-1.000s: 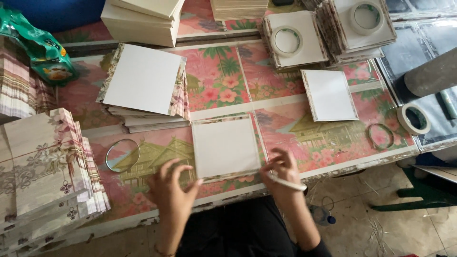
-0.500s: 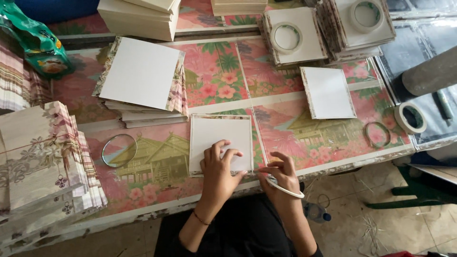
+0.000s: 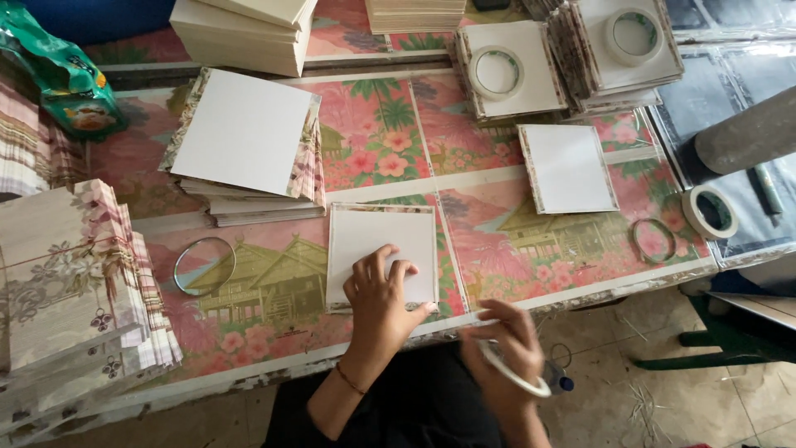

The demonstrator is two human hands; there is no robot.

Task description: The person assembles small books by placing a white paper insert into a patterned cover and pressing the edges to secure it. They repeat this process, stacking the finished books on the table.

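A white card (image 3: pixel 381 255) is pinned flat at the desk (image 3: pixel 274 332) edge by the spread left hand (image 3: pixel 380 292); a tape ring (image 3: pixel 514 372) is gripped in the right hand (image 3: pixel 504 347), off the desk

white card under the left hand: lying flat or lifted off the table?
Flat. The white square card lies face-down on the flowered table, all four edges down, with the left hand pressing its lower right corner.

Left hand (image 3: pixel 383 292) slid down the white card (image 3: pixel 381 249); right hand (image 3: pixel 506 344) withdrew.
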